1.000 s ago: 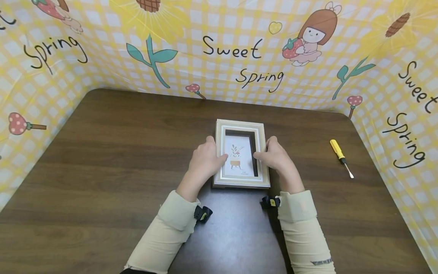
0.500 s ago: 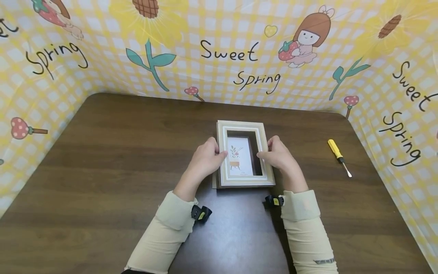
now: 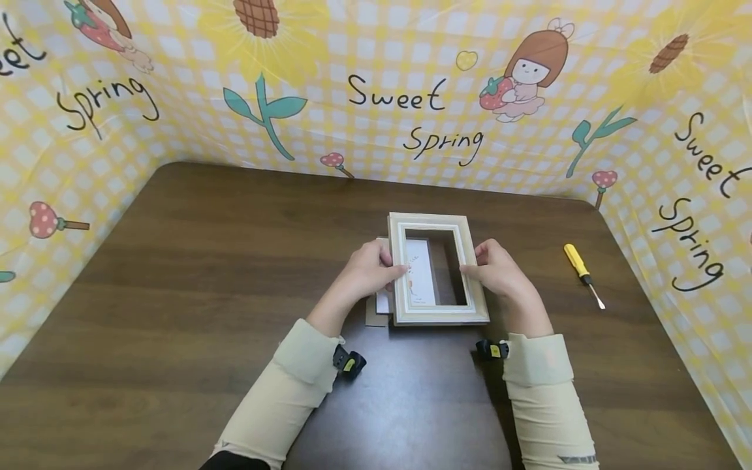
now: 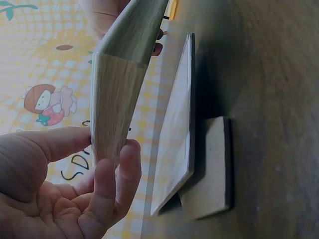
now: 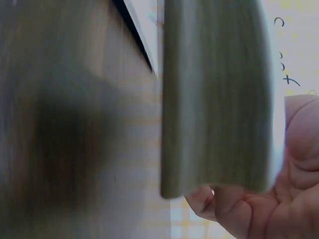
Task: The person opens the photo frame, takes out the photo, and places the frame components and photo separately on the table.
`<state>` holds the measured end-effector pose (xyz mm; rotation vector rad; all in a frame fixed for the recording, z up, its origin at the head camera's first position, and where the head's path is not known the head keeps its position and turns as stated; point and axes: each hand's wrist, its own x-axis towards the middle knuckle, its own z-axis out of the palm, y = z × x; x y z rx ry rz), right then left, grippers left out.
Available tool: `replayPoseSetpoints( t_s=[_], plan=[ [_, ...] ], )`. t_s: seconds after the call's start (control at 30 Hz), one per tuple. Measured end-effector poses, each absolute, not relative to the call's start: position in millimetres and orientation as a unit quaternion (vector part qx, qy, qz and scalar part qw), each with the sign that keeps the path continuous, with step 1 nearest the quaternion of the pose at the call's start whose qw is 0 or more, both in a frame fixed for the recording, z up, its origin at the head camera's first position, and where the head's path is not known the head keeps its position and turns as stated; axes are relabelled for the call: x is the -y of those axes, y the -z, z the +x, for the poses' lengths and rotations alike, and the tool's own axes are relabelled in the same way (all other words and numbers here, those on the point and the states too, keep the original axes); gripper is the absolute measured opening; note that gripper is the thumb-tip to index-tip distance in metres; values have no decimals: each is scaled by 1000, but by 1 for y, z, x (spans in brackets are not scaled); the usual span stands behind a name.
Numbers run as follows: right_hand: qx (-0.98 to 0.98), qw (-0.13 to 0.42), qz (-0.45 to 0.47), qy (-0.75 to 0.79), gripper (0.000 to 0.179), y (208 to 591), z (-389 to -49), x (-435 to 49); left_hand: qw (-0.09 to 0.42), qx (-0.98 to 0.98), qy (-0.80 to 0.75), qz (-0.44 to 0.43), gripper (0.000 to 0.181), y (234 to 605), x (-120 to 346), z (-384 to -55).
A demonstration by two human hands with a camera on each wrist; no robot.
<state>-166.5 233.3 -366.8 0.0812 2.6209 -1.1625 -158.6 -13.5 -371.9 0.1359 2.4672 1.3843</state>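
Note:
Between both hands is a cream picture frame (image 3: 431, 222), held by its two long sides and raised off the table. My left hand (image 3: 369, 271) pinches the left side, thumb on the front and fingers behind, as the left wrist view shows. On the opposite side my right hand (image 3: 502, 267) grips the edge the same way. Through the opening part of a white picture card (image 3: 420, 274) with a plant drawing shows. In the left wrist view a flat panel (image 4: 174, 134) lies below the frame, over a brown backing board (image 4: 209, 174) with a stand piece.
A yellow-handled screwdriver (image 3: 578, 261) lies on the dark wooden table (image 3: 176, 313) to the right. Behind and at both sides hangs a yellow checked cloth (image 3: 376, 52) printed with flowers and words.
Both hands have lifted the frame and carried it to the right. The card and backing now stick out at its left, where earlier they lay beneath it. The screwdriver lies as before.

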Motion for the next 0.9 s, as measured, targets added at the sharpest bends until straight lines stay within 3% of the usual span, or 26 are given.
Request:
replayPoseSetpoints(
  t_s=[0.33, 0.6, 0.9],
  plan=[
    [-903, 145, 24, 404, 30, 362, -166, -253, 171, -853, -490, 60, 25, 370, -3, -165],
    [-912, 152, 31, 380, 31, 359, -169, -267, 212, -823, -525, 43, 37, 369, -16, -175],
    [-913, 161, 39, 372, 34, 353, -172, -286, 205, -833, -510, 69, 42, 368, -33, -184]
  ],
)
